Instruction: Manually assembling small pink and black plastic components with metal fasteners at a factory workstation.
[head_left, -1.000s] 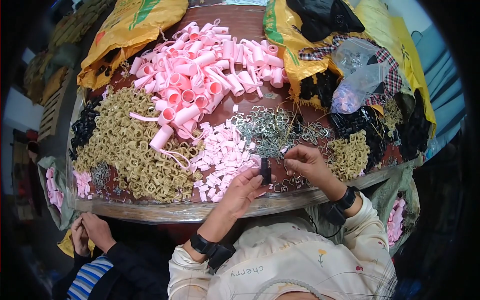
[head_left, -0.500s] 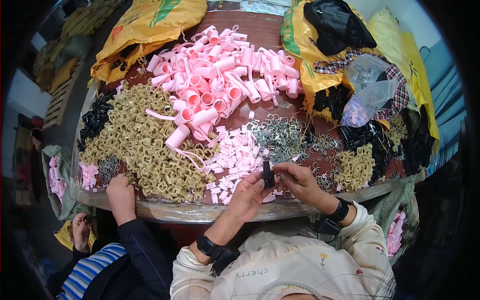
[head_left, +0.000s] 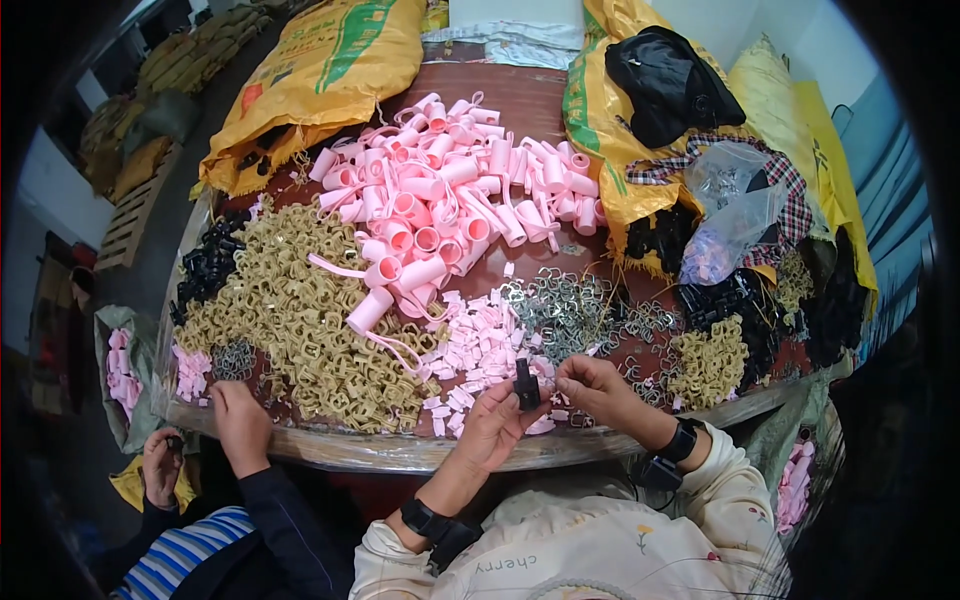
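My left hand grips a small black plastic part with a narrow stem on top, held upright above the table's near edge. Just right of it is my right hand, thumb and fingers pinched together; anything between them is too small to make out. Beyond my hands lie a heap of small pale pink plastic pieces and a heap of bent metal clips.
Beige plastic clips are heaped on the left, pink tubes with straps farther back. Yellow sacks stand at the table's far side. At the left, another person's hand reaches to the table edge. Beige clips lie at right.
The view has shifted, so the table sits lower in it. My left hand still holds the black part, with my right hand beside it. The co-worker's hand stays near the metal clips.
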